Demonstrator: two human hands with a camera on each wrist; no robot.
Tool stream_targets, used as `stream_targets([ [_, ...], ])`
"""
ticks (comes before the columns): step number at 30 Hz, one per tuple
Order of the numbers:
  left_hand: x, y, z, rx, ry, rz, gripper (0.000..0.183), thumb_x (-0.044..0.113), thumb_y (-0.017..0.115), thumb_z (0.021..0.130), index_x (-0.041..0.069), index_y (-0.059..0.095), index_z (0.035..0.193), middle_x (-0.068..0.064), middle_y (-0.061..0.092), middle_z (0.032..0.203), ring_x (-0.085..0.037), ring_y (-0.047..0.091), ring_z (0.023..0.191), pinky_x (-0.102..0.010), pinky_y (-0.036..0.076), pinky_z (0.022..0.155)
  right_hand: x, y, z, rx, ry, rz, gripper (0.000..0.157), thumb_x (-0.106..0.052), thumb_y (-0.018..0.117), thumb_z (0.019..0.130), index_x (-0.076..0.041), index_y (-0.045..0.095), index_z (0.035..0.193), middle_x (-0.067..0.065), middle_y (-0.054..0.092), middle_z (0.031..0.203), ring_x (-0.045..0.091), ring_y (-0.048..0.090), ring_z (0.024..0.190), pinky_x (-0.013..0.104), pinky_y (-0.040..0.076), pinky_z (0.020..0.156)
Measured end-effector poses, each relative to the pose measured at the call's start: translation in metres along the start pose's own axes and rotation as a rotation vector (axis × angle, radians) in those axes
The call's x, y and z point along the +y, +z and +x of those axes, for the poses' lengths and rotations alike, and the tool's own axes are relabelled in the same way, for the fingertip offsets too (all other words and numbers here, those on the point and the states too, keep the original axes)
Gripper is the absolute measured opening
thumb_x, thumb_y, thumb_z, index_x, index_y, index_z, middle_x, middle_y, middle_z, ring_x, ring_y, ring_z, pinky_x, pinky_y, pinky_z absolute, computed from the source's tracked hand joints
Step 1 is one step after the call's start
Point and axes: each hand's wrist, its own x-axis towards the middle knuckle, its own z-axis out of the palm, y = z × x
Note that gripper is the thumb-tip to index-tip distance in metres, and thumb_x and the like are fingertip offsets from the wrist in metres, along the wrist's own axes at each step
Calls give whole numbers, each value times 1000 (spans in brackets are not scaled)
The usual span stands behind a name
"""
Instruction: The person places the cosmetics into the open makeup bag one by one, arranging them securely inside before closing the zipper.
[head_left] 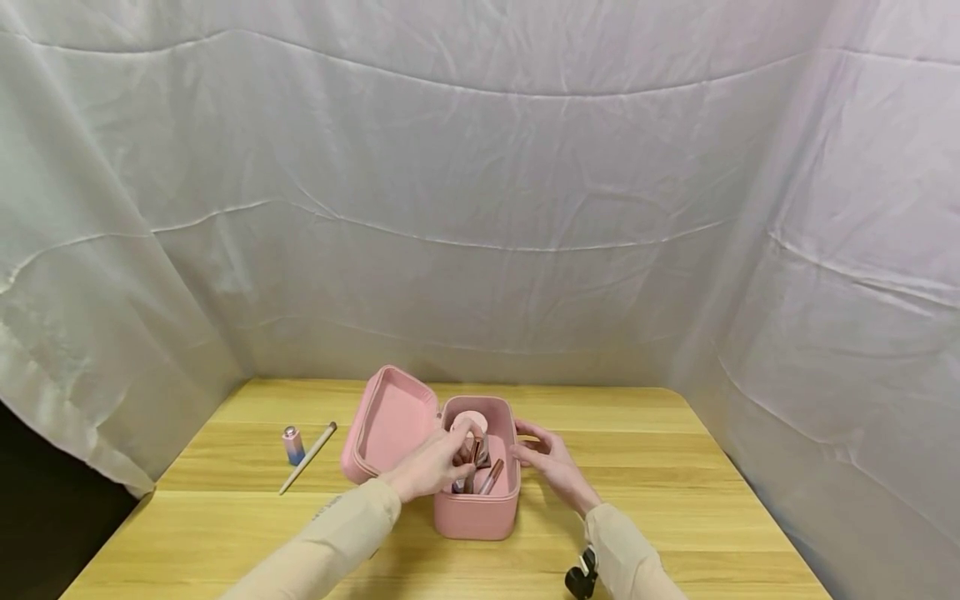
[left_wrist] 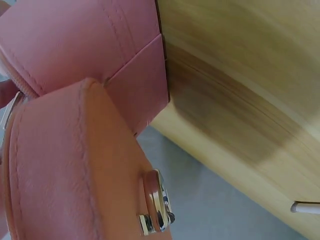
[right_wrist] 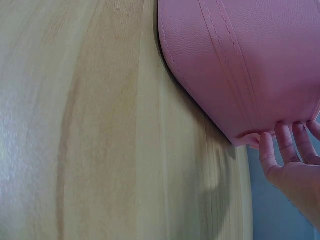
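Observation:
A pink zip-around cosmetic case [head_left: 476, 518] stands on the table with its lid [head_left: 393, 421] swung to the left. My left hand [head_left: 431, 467] reaches into it, fingers bent and pinching a bronze tube [head_left: 471, 479] that stands upright. Beside that tube, a second rose-brown tube [head_left: 491, 477] leans inside the case. A round pale-pink item [head_left: 470, 419] sits toward the back, partly covered by my fingers. Along the right outer wall, my right hand [head_left: 551, 462] rests its fairly straight fingers [right_wrist: 285, 142] against the case.
To the left on the wooden table [head_left: 637, 467] stand a pink-and-blue bottle [head_left: 293, 446] and a pale-handled makeup brush [head_left: 307, 458] lying diagonally. A gold clasp [left_wrist: 157, 202] projects from the case. Grey curtains [head_left: 480, 208] enclose the table's back and sides.

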Motion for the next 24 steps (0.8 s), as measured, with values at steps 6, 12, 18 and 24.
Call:
stream_targets([
  [6,2,2,-1,-27,-5,38,36,0,72,88,3,51,117,-3,59,74,-2,49,65,-16,44,62,1,0,0,3,0,-8,62,-8,61,97,13,35,149,38,40,149,43,54,128,22,56,90],
  [12,5,4,0,4,-13,95,37,-1,74,85,4,52,115,-7,58,71,-4,43,63,-18,38,57,1,0,1,5,-2,-11,61,-8,60,98,13,35,149,38,40,149,45,53,128,21,56,88],
  [18,4,7,1,23,-26,145,40,1,76,84,4,54,117,-3,57,70,-5,44,63,-19,39,55,1,0,0,4,6,-3,60,-7,60,98,12,35,149,39,40,149,43,53,128,21,56,87],
  [24,3,7,1,29,-17,169,40,4,76,85,7,53,117,-4,61,71,-6,50,63,-19,42,56,1,0,0,7,3,0,61,-7,61,97,12,35,149,39,40,149,37,56,125,23,56,89],
])
